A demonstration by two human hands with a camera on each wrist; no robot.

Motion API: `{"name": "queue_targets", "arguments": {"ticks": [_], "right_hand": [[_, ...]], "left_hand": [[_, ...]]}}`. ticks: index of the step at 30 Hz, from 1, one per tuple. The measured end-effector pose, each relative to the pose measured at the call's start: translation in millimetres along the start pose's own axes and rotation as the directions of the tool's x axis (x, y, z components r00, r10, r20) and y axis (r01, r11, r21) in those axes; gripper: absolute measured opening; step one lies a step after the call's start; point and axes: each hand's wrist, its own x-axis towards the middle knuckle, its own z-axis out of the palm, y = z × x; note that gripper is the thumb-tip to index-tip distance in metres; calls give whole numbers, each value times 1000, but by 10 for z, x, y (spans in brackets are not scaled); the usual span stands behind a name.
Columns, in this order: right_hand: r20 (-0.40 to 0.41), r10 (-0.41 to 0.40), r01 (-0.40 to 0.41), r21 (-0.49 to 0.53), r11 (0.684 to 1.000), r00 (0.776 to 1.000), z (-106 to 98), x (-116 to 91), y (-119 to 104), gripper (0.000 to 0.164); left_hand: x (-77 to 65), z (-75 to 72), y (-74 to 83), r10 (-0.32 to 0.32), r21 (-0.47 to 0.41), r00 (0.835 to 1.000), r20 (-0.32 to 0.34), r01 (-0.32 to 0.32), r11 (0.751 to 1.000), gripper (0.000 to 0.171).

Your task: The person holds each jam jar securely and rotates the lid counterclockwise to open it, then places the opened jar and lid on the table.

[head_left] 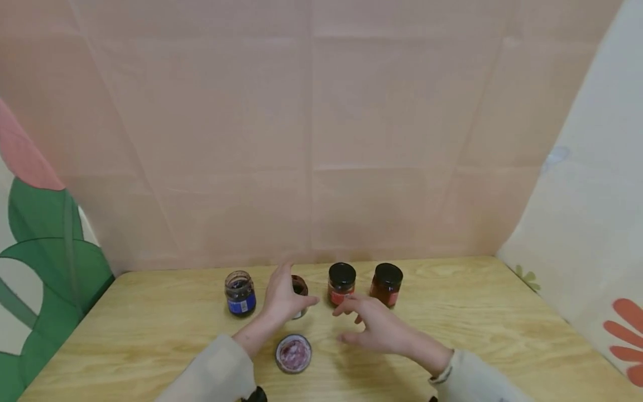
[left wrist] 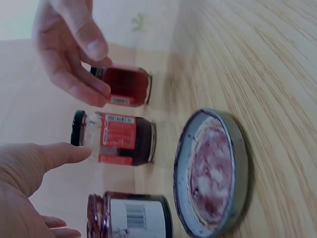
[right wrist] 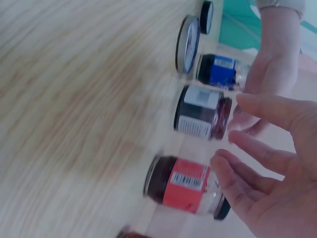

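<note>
Four jars [head_left: 341, 285] mid-table, both hands [head_left: 374, 329] open

Worktop [head_left: 502, 312]: light wood, visible grain, yellowish finish, runs the full width of the head view. Backdrop [head_left: 311, 128] behind it: plain peach-pink sheet with fold creases in a grid, meets the worktop's far edge. Left side panel [head_left: 45, 251]: white with big green leaf shapes and a pink patch above. Right side panel [head_left: 593, 223]: off-white, angled, small green sprig low down and orange-red petals near the bottom corner. Light is soft and even, shadows faint.
</note>
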Motion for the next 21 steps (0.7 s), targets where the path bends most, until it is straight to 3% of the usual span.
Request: {"name": "queue_targets", "arguments": {"ticks": [13, 21], "right_hand": [[-156, 11, -21, -61, 998, 988, -171, -87, 176, 19], [-260, 28, -46, -61, 997, 965, -208, -129, 229, 17]], "left_hand": [[56, 122, 207, 77, -63, 997, 5, -77, 995, 92], [26, 240, 313, 59, -135, 998, 0, -59, 989, 91]]}}
